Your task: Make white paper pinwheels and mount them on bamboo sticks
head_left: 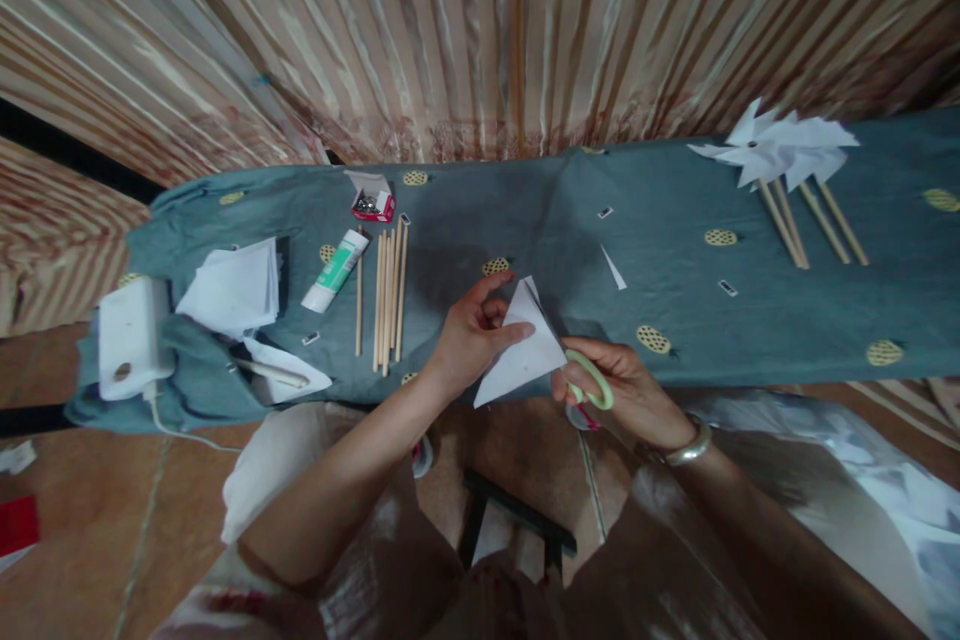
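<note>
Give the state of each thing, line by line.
Folded paper: creased, held in left hand
Scissors: in right hand, blades mostly hidden
Red box: open
Glue stick: lying flat
Wooden sticks: loose, side by side
Pinwheels: assembled, lying down
Paper stack: uneven
White device: cord attached
Paper sliver: loose

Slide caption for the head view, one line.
Left hand holds folded white paper, right hand holds green-handled scissors; white paper pinwheels lie toward the right.

Can pass widely over the cloth (675,260) between the scrap (614,270) and the pinwheels (799,145). Can pass also, more narrowly, between the left hand (472,335) and the sticks (387,300). Farther left, hindered by glue (335,270), box (373,200) and stack (231,288). At the near edge, blocked by the paper (521,352) and the scissors (598,377).
</note>
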`<state>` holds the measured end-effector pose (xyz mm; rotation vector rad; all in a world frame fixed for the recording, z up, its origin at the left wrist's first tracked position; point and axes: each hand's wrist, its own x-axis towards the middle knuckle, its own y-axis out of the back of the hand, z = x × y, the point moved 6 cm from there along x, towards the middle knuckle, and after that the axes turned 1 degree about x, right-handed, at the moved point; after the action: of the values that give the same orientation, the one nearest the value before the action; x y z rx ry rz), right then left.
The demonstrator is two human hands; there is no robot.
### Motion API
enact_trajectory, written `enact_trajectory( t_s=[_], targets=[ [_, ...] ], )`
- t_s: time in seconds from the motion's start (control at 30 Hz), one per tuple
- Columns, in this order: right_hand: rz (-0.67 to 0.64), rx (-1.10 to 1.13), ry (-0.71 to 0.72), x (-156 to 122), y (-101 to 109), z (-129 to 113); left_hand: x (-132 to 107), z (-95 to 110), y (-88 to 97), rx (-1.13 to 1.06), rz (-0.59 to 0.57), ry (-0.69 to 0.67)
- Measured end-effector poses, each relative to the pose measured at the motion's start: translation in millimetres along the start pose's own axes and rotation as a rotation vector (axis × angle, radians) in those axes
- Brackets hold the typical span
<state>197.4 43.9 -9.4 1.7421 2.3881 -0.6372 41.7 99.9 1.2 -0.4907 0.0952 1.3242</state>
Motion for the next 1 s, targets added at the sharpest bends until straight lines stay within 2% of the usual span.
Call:
enact_trajectory(
  t_s=[0.3, 0.53, 0.7, 0.8, 0.9, 1.0],
  targets=[
    [0.036, 0.011, -0.017, -1.1, 1.3, -7.9, 0.2, -2.7, -9.0, -0.032, -0.040, 0.037],
    [0.076, 0.008, -0.004, -6.3, 9.1, -3.7, 9.6, -13.8, -19.0, -0.048, -0.045, 0.084],
    [0.137, 0.010, -0.029, -9.5, 14.0, -6.1, 13.8, -21.9, -24.3, -0.030, -0.039, 0.098],
    [0.203, 0.003, -0.030, -9.1, 23.1, -11.6, 14.5, -24.7, -21.6, -0.022, -0.016, 0.091],
    [0.286, -0.095, 0.022, -8.5, 39.3, -19.3, 16.1, -23.3, -14.0, -0.071, 0.033, 0.072],
    [0.338, -0.354, 0.096, -10.8, 51.2, -29.0, 19.5, -13.5, -1.9, -0.119, 0.098, 0.014]
  ],
)
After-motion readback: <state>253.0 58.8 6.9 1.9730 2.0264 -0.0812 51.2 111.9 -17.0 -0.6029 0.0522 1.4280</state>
